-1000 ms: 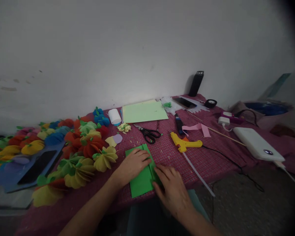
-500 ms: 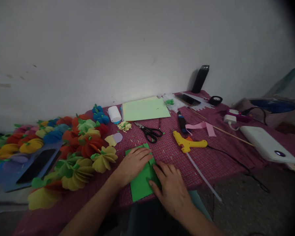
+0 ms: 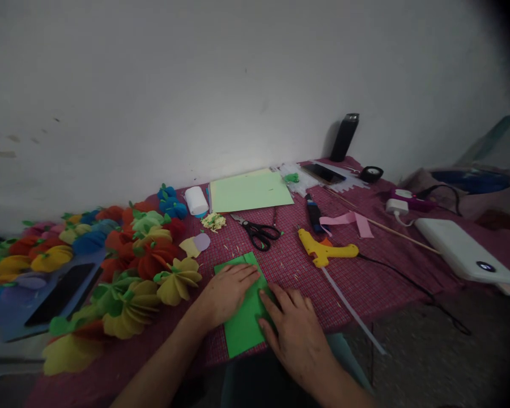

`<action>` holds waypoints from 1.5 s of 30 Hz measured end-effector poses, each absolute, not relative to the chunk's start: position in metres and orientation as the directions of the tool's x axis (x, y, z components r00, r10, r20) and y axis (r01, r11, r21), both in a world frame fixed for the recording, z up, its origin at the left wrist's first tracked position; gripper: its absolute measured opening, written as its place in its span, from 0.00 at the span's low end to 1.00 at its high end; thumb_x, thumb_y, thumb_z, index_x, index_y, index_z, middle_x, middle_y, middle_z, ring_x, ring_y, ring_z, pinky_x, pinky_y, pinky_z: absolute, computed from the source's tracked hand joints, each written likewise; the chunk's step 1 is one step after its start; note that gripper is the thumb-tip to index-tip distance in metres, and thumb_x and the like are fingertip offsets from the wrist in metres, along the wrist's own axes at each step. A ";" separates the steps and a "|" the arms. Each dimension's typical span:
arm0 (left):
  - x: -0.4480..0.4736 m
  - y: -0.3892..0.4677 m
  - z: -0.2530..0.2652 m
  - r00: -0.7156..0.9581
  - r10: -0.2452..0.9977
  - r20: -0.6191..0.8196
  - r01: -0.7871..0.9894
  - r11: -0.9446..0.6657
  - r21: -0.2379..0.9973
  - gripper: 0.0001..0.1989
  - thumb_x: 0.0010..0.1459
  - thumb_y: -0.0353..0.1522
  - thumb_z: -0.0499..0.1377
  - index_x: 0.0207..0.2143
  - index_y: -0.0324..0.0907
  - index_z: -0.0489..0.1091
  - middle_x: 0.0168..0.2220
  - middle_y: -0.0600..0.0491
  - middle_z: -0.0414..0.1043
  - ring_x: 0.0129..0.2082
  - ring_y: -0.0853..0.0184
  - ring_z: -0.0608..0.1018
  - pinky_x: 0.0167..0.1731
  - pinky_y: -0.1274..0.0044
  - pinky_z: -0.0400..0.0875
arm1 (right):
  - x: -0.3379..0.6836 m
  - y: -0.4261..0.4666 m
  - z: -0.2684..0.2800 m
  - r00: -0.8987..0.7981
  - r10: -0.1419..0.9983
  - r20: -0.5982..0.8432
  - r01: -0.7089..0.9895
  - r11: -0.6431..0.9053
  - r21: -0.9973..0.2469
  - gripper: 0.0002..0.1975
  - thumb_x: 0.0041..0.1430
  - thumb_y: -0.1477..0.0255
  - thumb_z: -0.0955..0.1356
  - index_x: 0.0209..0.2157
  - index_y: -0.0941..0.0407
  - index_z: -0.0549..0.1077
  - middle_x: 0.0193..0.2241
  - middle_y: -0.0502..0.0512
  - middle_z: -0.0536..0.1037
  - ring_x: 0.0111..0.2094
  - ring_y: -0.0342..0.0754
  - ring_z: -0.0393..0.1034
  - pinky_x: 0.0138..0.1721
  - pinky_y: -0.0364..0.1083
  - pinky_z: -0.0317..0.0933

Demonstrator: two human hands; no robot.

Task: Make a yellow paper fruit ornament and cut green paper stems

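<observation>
1. Lays left hand open, palm down, across green paper, fingers close together and pointing forward-right, forearm slanting in from lower left.
2. Arches right hand at the paper's right edge, thumb and forefinger apart; cannot tell whether pinching it.
3. Has green paper flat at the near edge of the checked tablecloth, long axis running away from the body, far end leaning slightly left.
4. Aims that end toward paper scraps and black scissors, with yellow glue gun off right.
5. Has pale green sheets farther back.
</observation>
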State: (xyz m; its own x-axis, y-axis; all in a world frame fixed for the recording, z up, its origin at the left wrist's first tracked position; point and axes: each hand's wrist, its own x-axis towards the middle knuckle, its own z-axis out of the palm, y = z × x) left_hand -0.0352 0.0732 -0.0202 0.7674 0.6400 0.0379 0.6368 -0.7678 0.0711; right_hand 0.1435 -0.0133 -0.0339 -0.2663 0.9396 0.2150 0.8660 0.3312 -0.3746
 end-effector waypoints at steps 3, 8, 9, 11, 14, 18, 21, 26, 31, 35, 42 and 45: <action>-0.032 0.070 -0.014 0.740 0.671 0.037 0.668 -0.741 0.063 0.25 0.56 0.26 0.50 0.57 0.43 0.58 0.57 0.53 0.61 0.55 0.64 0.62 0.53 0.69 0.55 | 0.144 -0.013 -0.036 -0.266 0.939 0.216 0.867 0.331 -0.373 0.20 0.57 0.66 0.63 0.52 0.51 0.67 0.52 0.57 0.69 0.45 0.58 0.62 0.42 0.59 0.58; -0.025 0.066 -0.013 0.676 0.734 0.060 0.733 -0.679 0.037 0.24 0.57 0.31 0.50 0.57 0.42 0.58 0.58 0.51 0.60 0.54 0.61 0.62 0.51 0.66 0.56 | 0.145 -0.013 -0.039 -0.260 0.936 0.238 0.868 0.334 -0.368 0.20 0.56 0.65 0.65 0.52 0.49 0.67 0.52 0.56 0.69 0.45 0.59 0.63 0.42 0.59 0.59; -0.025 0.065 -0.014 0.659 0.749 0.066 0.750 -0.661 0.027 0.24 0.57 0.32 0.50 0.57 0.42 0.57 0.58 0.50 0.60 0.54 0.60 0.62 0.51 0.66 0.56 | 0.145 -0.014 -0.040 -0.265 0.932 0.245 0.865 0.343 -0.367 0.20 0.56 0.65 0.65 0.52 0.49 0.67 0.53 0.55 0.69 0.46 0.59 0.63 0.42 0.59 0.59; -0.025 0.066 -0.016 0.630 0.772 0.080 0.775 -0.632 0.005 0.25 0.57 0.33 0.49 0.58 0.42 0.56 0.59 0.49 0.58 0.54 0.58 0.62 0.50 0.65 0.57 | 0.148 -0.017 -0.042 -0.283 0.921 0.267 0.854 0.369 -0.367 0.21 0.56 0.63 0.65 0.52 0.49 0.67 0.53 0.54 0.69 0.46 0.59 0.63 0.42 0.59 0.60; -0.026 0.068 -0.019 0.604 0.791 0.101 0.796 -0.606 -0.015 0.26 0.57 0.34 0.50 0.59 0.41 0.55 0.60 0.49 0.56 0.54 0.56 0.62 0.49 0.64 0.57 | 0.154 -0.026 -0.047 -0.320 0.899 0.299 0.833 0.418 -0.363 0.23 0.55 0.60 0.66 0.52 0.50 0.67 0.54 0.54 0.68 0.47 0.59 0.63 0.43 0.57 0.60; -0.025 0.071 -0.021 0.575 0.811 0.110 0.817 -0.577 -0.015 0.26 0.58 0.34 0.49 0.58 0.40 0.55 0.60 0.49 0.57 0.53 0.55 0.62 0.49 0.63 0.57 | 0.163 -0.038 -0.057 -0.424 0.851 0.311 0.799 0.513 -0.314 0.28 0.54 0.62 0.67 0.56 0.53 0.62 0.57 0.56 0.64 0.52 0.59 0.61 0.47 0.58 0.60; -0.024 0.072 -0.021 0.557 0.822 0.117 0.829 -0.559 -0.016 0.25 0.58 0.33 0.48 0.58 0.39 0.55 0.59 0.49 0.57 0.54 0.56 0.61 0.49 0.63 0.57 | 0.166 -0.045 -0.063 -0.452 0.840 0.300 0.789 0.534 -0.305 0.30 0.55 0.63 0.66 0.58 0.55 0.59 0.58 0.57 0.63 0.55 0.58 0.58 0.49 0.58 0.59; -0.025 0.073 -0.022 0.535 0.832 0.145 0.842 -0.540 -0.010 0.24 0.59 0.33 0.48 0.58 0.39 0.55 0.59 0.48 0.58 0.54 0.57 0.61 0.50 0.64 0.57 | 0.166 -0.056 -0.064 -0.424 0.842 0.332 0.788 0.524 -0.323 0.26 0.58 0.66 0.64 0.57 0.58 0.60 0.56 0.59 0.65 0.55 0.56 0.58 0.51 0.59 0.59; -0.027 0.073 -0.024 0.532 0.830 0.167 0.841 -0.540 0.008 0.23 0.60 0.32 0.47 0.58 0.40 0.56 0.58 0.49 0.59 0.54 0.58 0.61 0.50 0.64 0.56 | 0.169 -0.065 -0.062 -0.379 0.847 0.373 0.771 0.512 -0.379 0.23 0.58 0.68 0.64 0.54 0.59 0.62 0.53 0.60 0.68 0.55 0.56 0.59 0.52 0.58 0.59; -0.029 0.076 -0.026 0.513 0.841 0.176 0.850 -0.525 0.034 0.23 0.59 0.31 0.47 0.58 0.41 0.56 0.57 0.49 0.61 0.54 0.59 0.61 0.51 0.66 0.56 | 0.174 -0.067 -0.061 -0.337 0.846 0.414 0.723 0.514 -0.462 0.15 0.59 0.72 0.63 0.49 0.55 0.67 0.49 0.58 0.72 0.52 0.53 0.62 0.51 0.56 0.61; -0.032 0.077 -0.028 0.507 0.836 0.208 0.847 -0.528 0.058 0.21 0.59 0.30 0.47 0.55 0.43 0.60 0.55 0.49 0.63 0.53 0.60 0.62 0.50 0.67 0.56 | 0.176 -0.061 -0.046 -0.254 0.843 0.474 0.674 0.506 -0.539 0.13 0.59 0.78 0.62 0.45 0.55 0.67 0.45 0.58 0.72 0.49 0.50 0.63 0.49 0.54 0.61; -0.032 0.076 -0.029 0.503 0.836 0.221 0.848 -0.526 0.058 0.20 0.60 0.30 0.47 0.54 0.43 0.61 0.54 0.49 0.63 0.53 0.60 0.63 0.50 0.66 0.57 | 0.175 -0.054 -0.040 -0.227 0.848 0.479 0.671 0.493 -0.554 0.13 0.59 0.77 0.61 0.45 0.55 0.66 0.45 0.58 0.72 0.49 0.50 0.63 0.49 0.54 0.61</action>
State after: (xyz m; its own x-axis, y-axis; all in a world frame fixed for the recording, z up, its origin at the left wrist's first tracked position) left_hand -0.0321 0.0765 -0.0291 0.5030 0.8355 0.2210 0.8485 -0.5261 0.0579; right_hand 0.1750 -0.0535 -0.0400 -0.2274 0.8480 0.4787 0.6714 0.4926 -0.5537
